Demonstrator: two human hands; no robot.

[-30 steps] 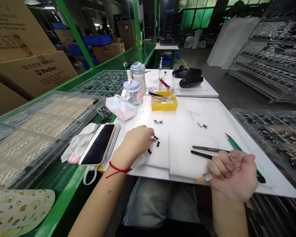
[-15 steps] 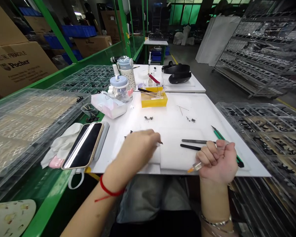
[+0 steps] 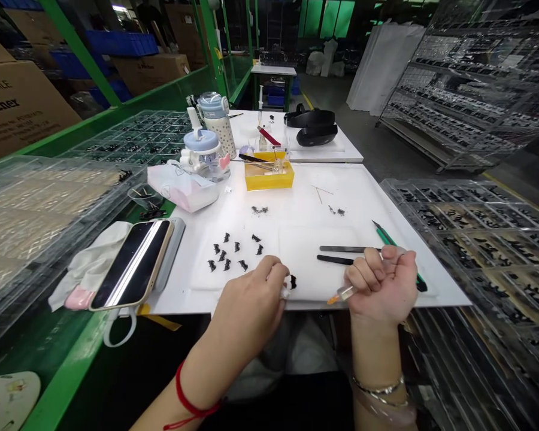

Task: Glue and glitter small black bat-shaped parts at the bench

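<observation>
My left hand (image 3: 250,302) is closed in a pinch at the front of the white table. A small black part (image 3: 293,281) sticks out at its fingertips. Left of it, several small black jagged parts (image 3: 237,246) lie spread on a white pad. My right hand (image 3: 379,281), palm up with fingers curled, grips a clear syringe (image 3: 347,292) whose orange tip (image 3: 333,300) points left toward the left hand. Just beyond the right hand lie black tweezers (image 3: 341,248), their far ends hidden behind it. A green craft knife (image 3: 386,237) lies beside that hand, partly covered.
A yellow tray (image 3: 269,182) with tools stands mid-table, small black bits (image 3: 259,210) before it. On the left are a phone (image 3: 132,263), a tissue pack (image 3: 182,188) and a lidded jar (image 3: 202,149). Compartment trays (image 3: 471,239) flank the table.
My left hand has come back from over the pad toward me and the syringe tip, with the small black part. The loose parts now show. My view has shifted slightly.
</observation>
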